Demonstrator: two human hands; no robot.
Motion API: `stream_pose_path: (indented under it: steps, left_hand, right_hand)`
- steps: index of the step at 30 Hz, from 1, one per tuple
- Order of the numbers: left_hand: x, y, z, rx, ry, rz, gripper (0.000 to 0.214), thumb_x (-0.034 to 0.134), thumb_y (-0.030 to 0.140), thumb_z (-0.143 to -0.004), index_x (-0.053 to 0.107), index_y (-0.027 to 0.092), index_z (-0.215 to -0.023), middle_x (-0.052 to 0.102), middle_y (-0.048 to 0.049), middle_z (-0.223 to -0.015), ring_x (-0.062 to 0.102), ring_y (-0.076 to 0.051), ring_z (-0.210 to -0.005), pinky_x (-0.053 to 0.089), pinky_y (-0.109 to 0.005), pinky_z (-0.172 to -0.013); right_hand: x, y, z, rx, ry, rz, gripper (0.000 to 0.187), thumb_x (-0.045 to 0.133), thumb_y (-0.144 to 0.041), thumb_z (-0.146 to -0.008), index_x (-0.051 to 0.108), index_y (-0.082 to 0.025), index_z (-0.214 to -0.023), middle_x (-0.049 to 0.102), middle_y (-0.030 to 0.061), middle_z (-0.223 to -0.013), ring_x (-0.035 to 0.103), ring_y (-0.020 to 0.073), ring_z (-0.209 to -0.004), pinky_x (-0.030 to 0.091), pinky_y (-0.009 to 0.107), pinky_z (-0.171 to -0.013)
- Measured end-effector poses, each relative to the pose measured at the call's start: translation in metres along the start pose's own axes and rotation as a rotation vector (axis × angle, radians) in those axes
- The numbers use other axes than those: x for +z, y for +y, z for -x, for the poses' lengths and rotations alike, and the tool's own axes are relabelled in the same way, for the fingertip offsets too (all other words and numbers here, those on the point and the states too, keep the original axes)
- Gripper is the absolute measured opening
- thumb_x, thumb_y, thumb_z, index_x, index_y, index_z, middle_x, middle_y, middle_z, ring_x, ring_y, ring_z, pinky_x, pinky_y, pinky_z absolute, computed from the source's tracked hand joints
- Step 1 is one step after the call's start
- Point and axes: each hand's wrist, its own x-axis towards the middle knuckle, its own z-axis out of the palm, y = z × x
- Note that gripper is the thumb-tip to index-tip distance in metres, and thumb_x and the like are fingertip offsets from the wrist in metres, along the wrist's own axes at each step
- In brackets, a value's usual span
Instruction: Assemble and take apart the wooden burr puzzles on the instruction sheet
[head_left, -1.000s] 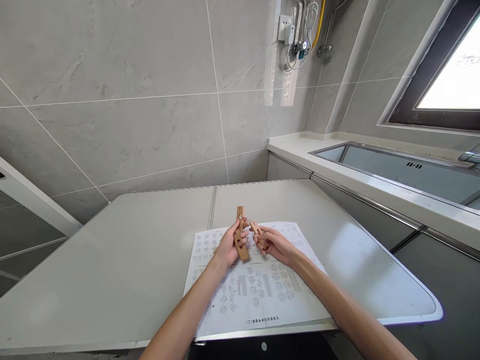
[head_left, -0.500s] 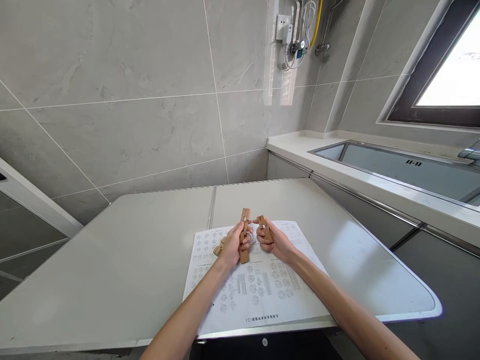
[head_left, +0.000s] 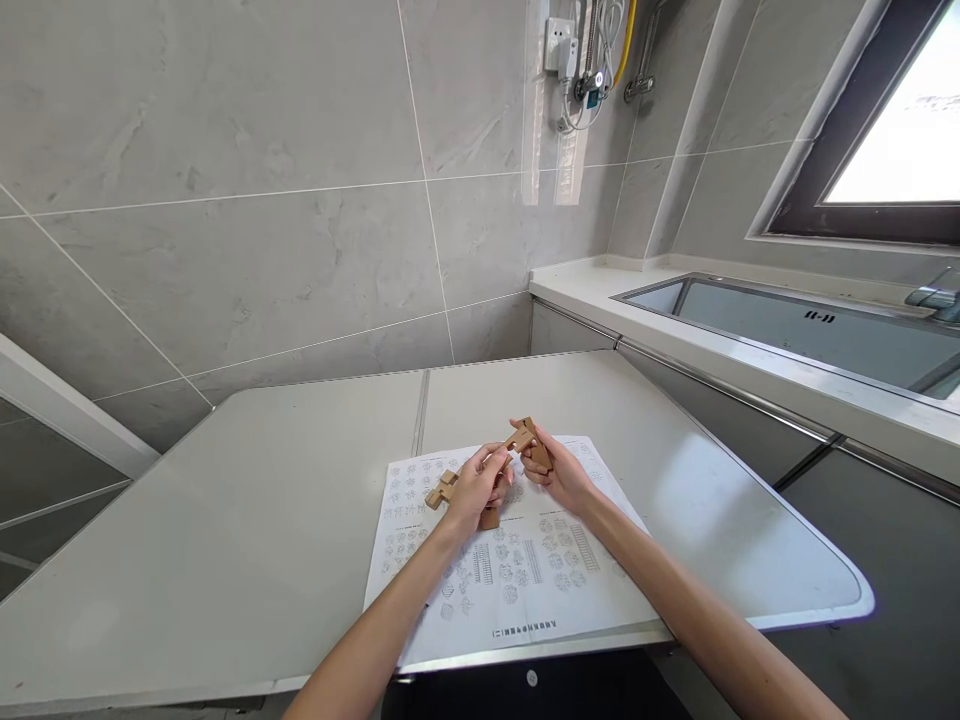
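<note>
Diagram sheet point(head_left: 600, 595): spread on the pale worktop point(head_left: 262, 530), perhaps laid beneath the hands so its small printed drawings stay within sight.
Left hand point(head_left: 481, 488): over the sheet's far half, fingers pinched closely on the pale puzzle bar point(head_left: 519, 438), probably by its end so the notch stays uncovered.
Right hand point(head_left: 559, 472): over the sheet's far half, right of its middle, fingers curled around the darker puzzle bar point(head_left: 543, 457); that wrap looks meant to keep it steady.
Held bars: both above the sheet's far edge region, the pale one slanting across to the darker one; they overlap in sight, though I can't tell whether they touch or lock.
Lower bar end point(head_left: 489, 518): pokes out below the left palm, over the sheet's middle; seemingly tucked there to spare the fingertips.
Loose puzzle pieces point(head_left: 442, 488): toward the sheet's left edge, by the left wrist, apparently parked within reach.
Look of the wood: plain light brown, flat-faced, square-edged, with blocky cut-outs; finer marks too small to read.
</note>
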Motion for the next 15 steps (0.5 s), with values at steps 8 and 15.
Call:
stream_pose_path:
  steps: [8,15]
  left_hand:
    - [-0.0002,-0.003,-0.0005,-0.01,-0.023,0.076,0.04,0.073,0.056,-0.093,0.066,0.019,-0.107,0.064,0.0004,-0.081,0.032,-0.004,-0.045,0.02,-0.021,-0.045]
    - [-0.0005,0.0007,-0.0008,-0.021,-0.009,0.237,0.037,0.079,0.047,-0.09,0.065,0.017,-0.104,0.063,0.0002,-0.082,0.032,-0.003,-0.047,0.023,-0.018,-0.042]
  right_hand:
    - [-0.0023,0.0002,-0.0012,-0.012,0.007,0.033,0.052,0.075,-0.067,-0.086,0.071,-0.025,-0.115,0.052,-0.0023,-0.08,0.025,0.0103,-0.052,0.018,0.029,-0.045]
    - [-0.0005,-0.0022,0.0021,0.007,-0.024,0.08,0.048,0.072,-0.069,-0.09,0.058,-0.024,-0.083,0.052,-0.0004,-0.079,0.027,0.0116,-0.054,0.018,0.03,-0.047]
